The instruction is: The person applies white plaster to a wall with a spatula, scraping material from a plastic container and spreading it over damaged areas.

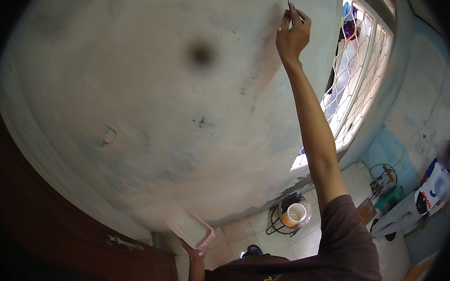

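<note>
At the lower left, my left hand (194, 251) grips the edge of a shallow rectangular tray (208, 237). The tray is whitish inside, with pink smears on its rim. My right arm reaches high up toward the patchy pale wall (145, 83). Closed near the window frame, my right hand (293, 32) holds a thin tool (288, 1), with only a narrow tip showing above the fingers. The tool's kind is hard to make out, and I cannot tell whether its tip touches the wall.
A window (351, 78) with a white grille is right of my raised arm. Below it, a white-and-orange bucket (293, 215) sits on a round stool (274, 226). A brown door (76, 219) fills the lower left. Another person (426, 196) is at the far right, near a green stool (389, 199).
</note>
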A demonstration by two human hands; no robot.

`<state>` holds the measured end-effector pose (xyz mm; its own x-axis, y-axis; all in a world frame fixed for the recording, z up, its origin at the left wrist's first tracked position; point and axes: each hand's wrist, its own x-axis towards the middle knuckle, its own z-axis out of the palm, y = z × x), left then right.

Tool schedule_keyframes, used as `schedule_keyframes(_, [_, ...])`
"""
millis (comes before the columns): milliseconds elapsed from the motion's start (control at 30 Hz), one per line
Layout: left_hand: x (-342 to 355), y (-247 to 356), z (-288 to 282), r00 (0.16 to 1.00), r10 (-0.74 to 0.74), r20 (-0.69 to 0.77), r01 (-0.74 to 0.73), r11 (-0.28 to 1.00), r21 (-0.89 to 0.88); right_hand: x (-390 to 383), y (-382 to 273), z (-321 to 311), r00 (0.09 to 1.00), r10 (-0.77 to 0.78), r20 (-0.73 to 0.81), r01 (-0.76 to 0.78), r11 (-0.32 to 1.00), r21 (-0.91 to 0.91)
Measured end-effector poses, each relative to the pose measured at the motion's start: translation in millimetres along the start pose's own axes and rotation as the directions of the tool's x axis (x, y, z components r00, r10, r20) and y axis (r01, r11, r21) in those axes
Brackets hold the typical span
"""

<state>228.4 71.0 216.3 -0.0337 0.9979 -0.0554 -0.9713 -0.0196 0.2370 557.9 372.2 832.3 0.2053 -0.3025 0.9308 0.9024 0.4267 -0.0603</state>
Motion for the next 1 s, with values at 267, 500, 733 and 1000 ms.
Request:
schedule_keyframes(267, [-7.2, 17.0, 11.8, 0.997, -0.077, -0.029, 0.079, 0.995, 0.06, -192.1, -160.1, 20.0, 0.782, -0.338, 0.523, 0.324, 0.938, 0.122])
schedule_keyframes(500, [-35.9, 52.7, 36.6, 0.986, -0.159, -0.052, 0.153, 0.984, -0.096, -256.1, -203.7, -52.4, 0.56, -0.57, 0.601, 0.166, 0.788, 0.593])
schedule_keyframes(733, [-89.0, 91.5, -50.7, 0.997, -0.007, -0.083, -0.003, 0.993, -0.119, -54.2, -121.0, 15.5, 0.983, -0.157, -0.091, 0.153, 0.987, -0.045])
schedule_keyframes(1000, [-94.2, 112.8, -57.5, 0.991, 0.01, -0.135, -0.046, 0.964, -0.261, -218.0, -241.8, 31.3, 0.791, -0.354, 0.499, 0.339, 0.933, 0.124])
